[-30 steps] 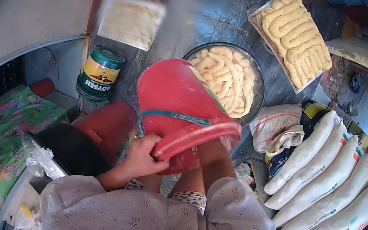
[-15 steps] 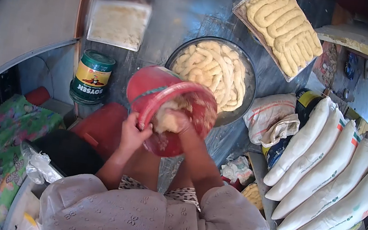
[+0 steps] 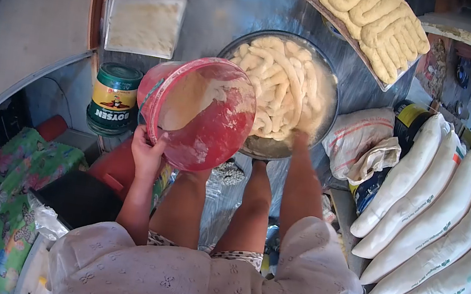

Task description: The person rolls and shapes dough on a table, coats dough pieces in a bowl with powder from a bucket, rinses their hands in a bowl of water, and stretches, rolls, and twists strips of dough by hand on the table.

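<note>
My left hand (image 3: 149,148) grips the rim of a red bucket (image 3: 223,127), which is tilted with its mouth toward me. Pale powder or crumbs coat the inside of the bucket. Over the right side of a round dark pan (image 3: 330,109) is my right hand (image 3: 304,137), blurred, its fingers hard to make out. Long pale dough strips (image 3: 284,81) lie heaped in the pan, with a powdery haze around them near the hand.
At the upper right is a tray of coiled dough (image 3: 379,23). A flat pale tray (image 3: 144,23) and a green can (image 3: 114,100) are at the left. White sacks (image 3: 424,215) and a crumpled sack (image 3: 363,138) stand at the right. A black container (image 3: 86,201) sits lower left.
My right hand has come out of the bucket and moved right, over the pan. The bucket has shifted left and its mouth now faces me more. Haze has appeared over the pan.
</note>
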### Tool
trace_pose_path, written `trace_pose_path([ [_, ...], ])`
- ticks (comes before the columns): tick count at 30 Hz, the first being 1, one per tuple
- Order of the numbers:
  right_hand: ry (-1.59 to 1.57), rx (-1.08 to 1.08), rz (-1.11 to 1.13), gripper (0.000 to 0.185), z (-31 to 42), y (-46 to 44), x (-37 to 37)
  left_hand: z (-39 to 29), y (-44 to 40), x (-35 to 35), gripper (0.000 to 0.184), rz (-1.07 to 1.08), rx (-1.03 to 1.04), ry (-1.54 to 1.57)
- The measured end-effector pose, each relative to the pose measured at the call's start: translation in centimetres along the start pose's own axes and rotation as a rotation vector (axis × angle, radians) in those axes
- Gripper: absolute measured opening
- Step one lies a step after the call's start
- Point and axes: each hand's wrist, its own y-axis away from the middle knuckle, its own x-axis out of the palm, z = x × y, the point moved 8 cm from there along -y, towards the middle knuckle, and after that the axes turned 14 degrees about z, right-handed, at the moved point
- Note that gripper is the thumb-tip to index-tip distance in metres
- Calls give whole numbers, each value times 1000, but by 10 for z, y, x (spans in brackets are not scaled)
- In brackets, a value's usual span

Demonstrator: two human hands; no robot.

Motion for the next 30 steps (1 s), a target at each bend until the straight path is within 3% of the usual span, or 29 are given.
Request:
trace_pose_path([
  [2,210,-145,95,24,-30,-20,34,6,0,-2,24,-14,7,-8],
  [4,-332,98,186,25,-26,-67,112,9,0,-7,24,-35,23,-18],
  [6,-188,40,188,38,-35,-148,137,12,1,-11,24,-34,-2,-11],
  [7,-189,35,192,38,37,-130,142,10,2,-11,24,-38,3,-13],
  [8,361,5,-3,51,129,-96,134,9,3,-10,24,-43,-11,-53],
  [10,386,50,-194,45,129,-134,88,10,4,-11,24,-47,-27,-90],
  [11,486,-194,-388,38,160,-119,65,12,4,-9,24,-27,-21,-73],
  [12,479,-94,-418,37,152,-122,34,14,4,-7,24,-7,-16,-55],
  [13,686,-81,-425,37,165,-111,16,13,3,-6,24,-8,-18,-49],
  [14,400,-103,-361,41,143,-105,-7,13,3,-5,24,-14,-23,-45],
  [16,549,71,-207,57,109,-88,-21,17,4,-5,23,-17,-37,-35],
  [17,807,119,-70,60,141,-52,6,22,4,-5,24,-9,-46,-73],
  [18,864,8,-67,58,153,-26,29,24,3,-4,25,2,-54,-111],
  [19,703,-150,-134,49,165,2,50,21,4,-1,25,5,-55,-103],
  [20,700,-498,-169,33,189,36,84,15,6,3,26,14,-63,-161],
  [21,598,-408,-29,24,190,55,119,7,10,7,27,24,-72,-222],
  [22,409,-472,280,22,206,86,167,-2,16,9,27,27,-75,-224],
  [23,668,-472,469,26,195,98,209,-18,22,16,29,73,-40,-286],
  [25,978,-869,447,36,212,118,260,-46,39,21,31,125,-1,-350],
  [30,635,-590,446,38,114,95,269,-92,76,40,37,421,50,-415],
])
